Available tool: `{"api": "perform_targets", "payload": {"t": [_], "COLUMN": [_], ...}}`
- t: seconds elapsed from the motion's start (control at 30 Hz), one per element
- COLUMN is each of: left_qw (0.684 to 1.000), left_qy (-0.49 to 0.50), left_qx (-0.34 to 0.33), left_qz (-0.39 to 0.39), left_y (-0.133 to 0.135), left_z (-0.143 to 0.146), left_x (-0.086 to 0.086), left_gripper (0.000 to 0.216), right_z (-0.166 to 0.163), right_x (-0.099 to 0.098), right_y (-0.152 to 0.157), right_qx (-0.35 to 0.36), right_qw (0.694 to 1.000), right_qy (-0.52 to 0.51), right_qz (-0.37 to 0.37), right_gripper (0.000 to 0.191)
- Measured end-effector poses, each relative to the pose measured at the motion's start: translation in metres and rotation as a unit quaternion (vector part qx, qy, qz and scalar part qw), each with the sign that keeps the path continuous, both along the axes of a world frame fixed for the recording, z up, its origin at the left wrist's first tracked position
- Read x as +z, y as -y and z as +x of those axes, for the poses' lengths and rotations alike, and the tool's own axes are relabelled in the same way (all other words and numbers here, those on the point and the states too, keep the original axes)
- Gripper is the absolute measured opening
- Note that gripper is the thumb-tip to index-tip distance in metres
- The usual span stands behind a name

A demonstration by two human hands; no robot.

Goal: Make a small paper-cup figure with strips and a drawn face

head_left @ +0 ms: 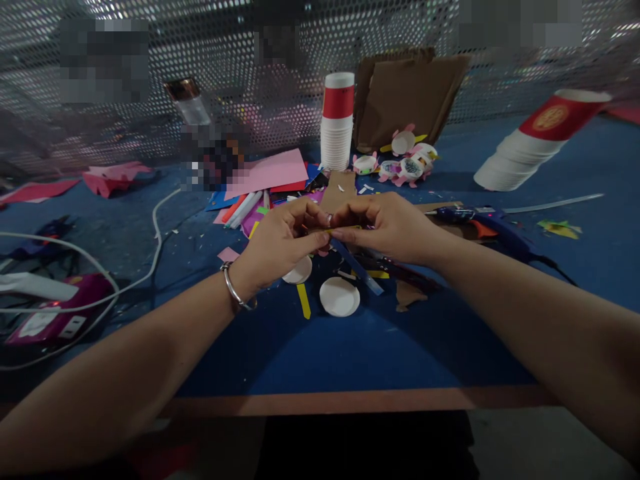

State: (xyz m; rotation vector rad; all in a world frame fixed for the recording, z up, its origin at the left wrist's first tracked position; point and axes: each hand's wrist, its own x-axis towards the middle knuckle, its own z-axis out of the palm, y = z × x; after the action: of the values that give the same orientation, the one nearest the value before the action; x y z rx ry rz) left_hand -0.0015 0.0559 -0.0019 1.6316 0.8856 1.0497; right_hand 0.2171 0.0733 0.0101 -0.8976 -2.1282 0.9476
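Note:
My left hand (285, 233), with a silver bangle at the wrist, and my right hand (390, 228) meet above the middle of the table. Thumbs and fingers of both pinch a small yellow paper strip (353, 227), mostly hidden by the fingers. Below them lie two shallow white cup bottoms (340, 297), one partly behind my left hand. Beside these is a pointed yellow paper strip (304, 301). A translucent bluish strip, perhaps a ruler (361, 268), slants down from under my right hand, next to dark items I cannot make out.
Stacked paper cups (336, 143) stand at the back; another stack (535, 143) leans right. Cardboard (410, 100) rests against the mesh screen. Small paper-cup animals (410, 171) sit before it. A blue glue gun (493, 217) lies right. Cables and a purple power strip (65, 310) occupy the left.

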Motion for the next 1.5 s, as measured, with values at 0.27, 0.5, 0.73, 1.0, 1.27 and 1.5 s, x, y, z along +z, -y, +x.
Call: {"api": "perform_targets", "payload": {"t": [0.27,0.5,0.73,1.0,1.27,1.5], "left_qw": [0.99,0.968,0.963,0.984,0.99,0.99], "left_qy": [0.07,0.14,0.176,0.139,0.119,0.107], "left_qx": [0.062,0.09,0.064,0.061,0.027,0.038], "left_qz": [-0.107,-0.189,-0.196,-0.094,-0.075,-0.082], "left_y": [-0.001,0.001,0.008,0.003,0.009,0.01], "left_z": [0.0,0.002,0.007,0.004,0.007,0.006], "left_x": [0.005,0.01,0.015,0.006,0.005,0.004], "left_gripper": [0.022,0.025,0.025,0.045,0.038,0.033], "right_z": [0.002,0.004,0.0,-0.003,-0.002,-0.002], "right_x": [-0.004,-0.011,-0.011,-0.005,-0.005,-0.005], "right_y": [-0.003,-0.007,-0.004,0.004,0.005,0.005], "right_qx": [-0.048,-0.071,-0.024,-0.036,-0.067,-0.064], "right_qw": [0.998,0.99,0.992,0.987,0.99,0.994], "right_qy": [-0.047,-0.121,-0.105,-0.134,-0.118,-0.081], "right_qz": [-0.021,-0.028,-0.07,-0.082,-0.042,-0.025], "right_gripper": [0.029,0.039,0.035,0.034,0.038,0.041]}}
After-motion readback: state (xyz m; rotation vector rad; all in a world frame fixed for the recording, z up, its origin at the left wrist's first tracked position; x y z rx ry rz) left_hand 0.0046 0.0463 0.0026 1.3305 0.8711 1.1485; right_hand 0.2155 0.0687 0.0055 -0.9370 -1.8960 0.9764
